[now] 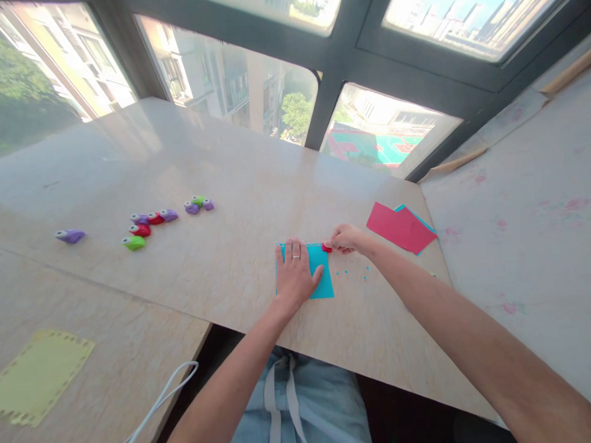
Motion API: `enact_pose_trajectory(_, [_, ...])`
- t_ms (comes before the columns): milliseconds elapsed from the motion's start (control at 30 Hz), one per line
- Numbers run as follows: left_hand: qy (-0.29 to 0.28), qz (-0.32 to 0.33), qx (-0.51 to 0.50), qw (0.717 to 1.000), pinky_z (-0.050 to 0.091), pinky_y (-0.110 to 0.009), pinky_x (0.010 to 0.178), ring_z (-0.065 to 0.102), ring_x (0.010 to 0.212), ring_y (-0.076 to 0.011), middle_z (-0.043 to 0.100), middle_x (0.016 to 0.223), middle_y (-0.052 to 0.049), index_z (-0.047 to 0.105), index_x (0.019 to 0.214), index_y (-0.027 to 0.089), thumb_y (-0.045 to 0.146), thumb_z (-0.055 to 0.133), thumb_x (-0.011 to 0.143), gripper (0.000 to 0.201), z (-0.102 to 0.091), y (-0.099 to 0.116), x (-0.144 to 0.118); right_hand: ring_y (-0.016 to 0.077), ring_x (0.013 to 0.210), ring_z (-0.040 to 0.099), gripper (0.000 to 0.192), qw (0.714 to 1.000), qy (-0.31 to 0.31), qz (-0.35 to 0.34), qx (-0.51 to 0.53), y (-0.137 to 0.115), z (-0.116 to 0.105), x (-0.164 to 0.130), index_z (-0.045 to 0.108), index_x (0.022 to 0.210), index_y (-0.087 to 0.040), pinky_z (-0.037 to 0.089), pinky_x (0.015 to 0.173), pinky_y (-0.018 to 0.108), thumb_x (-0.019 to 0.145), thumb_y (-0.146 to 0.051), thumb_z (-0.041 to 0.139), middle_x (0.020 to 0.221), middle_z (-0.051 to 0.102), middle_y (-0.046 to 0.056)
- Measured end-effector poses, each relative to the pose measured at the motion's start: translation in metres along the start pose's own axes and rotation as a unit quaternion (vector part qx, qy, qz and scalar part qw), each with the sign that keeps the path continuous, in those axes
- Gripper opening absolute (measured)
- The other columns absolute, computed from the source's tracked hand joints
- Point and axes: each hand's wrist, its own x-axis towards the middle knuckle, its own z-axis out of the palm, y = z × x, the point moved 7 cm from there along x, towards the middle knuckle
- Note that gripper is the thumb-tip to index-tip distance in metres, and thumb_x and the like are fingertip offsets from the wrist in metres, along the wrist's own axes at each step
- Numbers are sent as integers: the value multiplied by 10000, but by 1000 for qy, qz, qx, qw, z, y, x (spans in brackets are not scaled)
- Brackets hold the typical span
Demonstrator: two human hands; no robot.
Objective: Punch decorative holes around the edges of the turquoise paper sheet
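- No legible writing or brand on any item.
- Left hand [294, 273]: fingers spread, palm flat, pressing the blue paper sheet [321, 272] near the table's [236, 185] front edge.
- Right hand [345, 238]: fingertips pinched on a small red punch [327, 247] at the sheet's far right corner.
- Tiny blue chips [351, 272] lie just right of the sheet.
- Red paper [397, 227], flat and matte, near the right edge.
- Glossy plastic punches [150, 221], purple, red and green, clustered left; table pale, marble-like.

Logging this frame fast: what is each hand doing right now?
Left hand: open, pressed flat on the blue square paper sheet.
Right hand: closed on a small red plastic paper punch at the sheet's top right corner.
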Motion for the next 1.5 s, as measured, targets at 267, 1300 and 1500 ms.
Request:
enact_pose_trajectory(267, [2,1,-15,1000,81,-577,1239,172,1492,-330,286,1566,-195,308,1495,53,574,324,923,773,1,-1,0,113,698,595,290,986,77,-134,54,20,2,-9,655,972,-128,455,646,212,818,-364,719,850,675,59])
enact_pose_trajectory(1300, [-12,1,3,1000,67,-581,1232,171,1484,-326,281,1565,-199,313,1492,56,561,320,916,767,2,0,3,173,817,660,239,946,284,-156,-27,130,-4,-65,686,1010,-174,485,776,266,818,-238,559,982,719,70])
enact_pose_trajectory(1500, [-4,13,6,1000,81,-608,1217,198,1481,-320,300,1555,-212,319,1484,51,536,312,926,740,1,1,3,193,851,652,189,948,281,-109,-104,143,-14,-90,693,947,-160,443,773,264,858,-260,560,946,708,87])
